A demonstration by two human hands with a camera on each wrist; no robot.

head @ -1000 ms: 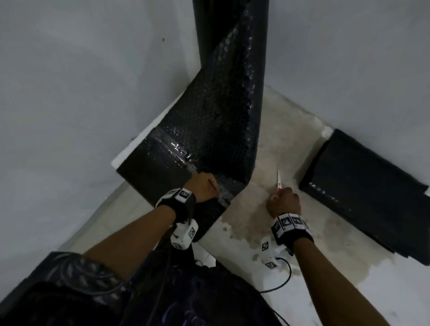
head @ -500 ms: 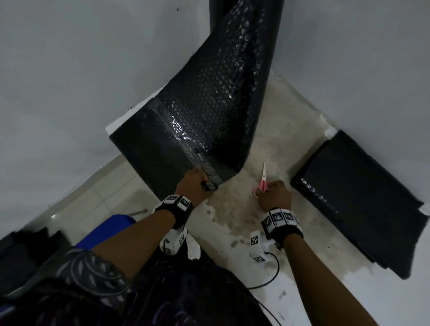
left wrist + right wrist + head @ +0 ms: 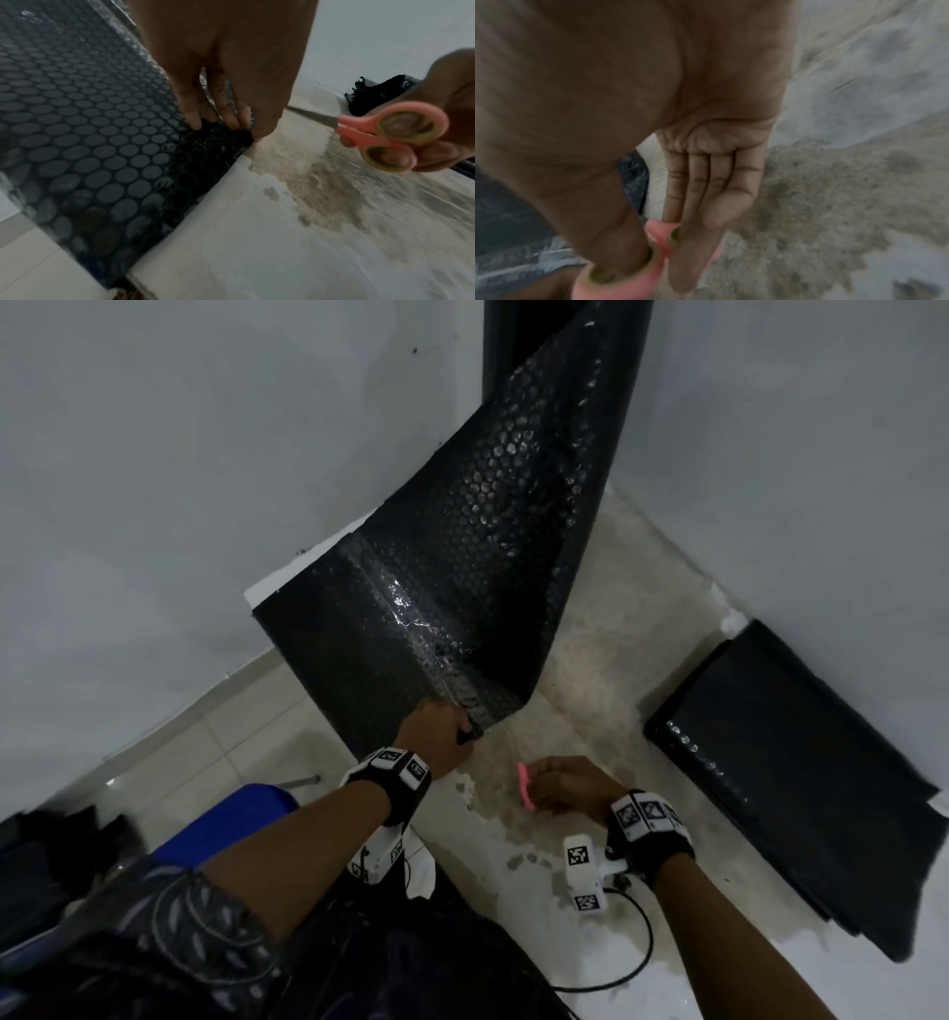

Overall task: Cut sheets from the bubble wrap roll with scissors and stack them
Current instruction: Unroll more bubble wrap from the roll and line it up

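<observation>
Black bubble wrap hangs from an upright roll in the corner and spreads over the stained white surface. My left hand pinches the wrap's lower edge; in the left wrist view its fingers press into the black sheet. My right hand grips pink-handled scissors, with thumb and fingers through the loops and the blades closed, pointing toward the left hand. A stack of cut black sheets lies at the right against the wall.
Grey walls meet at the corner behind the roll. A blue object and dark items lie on the tiled floor at the lower left. A black cable trails from the right wrist over the surface.
My left hand has pulled the wrap's edge nearer along the surface. My right hand turned the scissors from pointing up and away to pointing left toward the wrap.
</observation>
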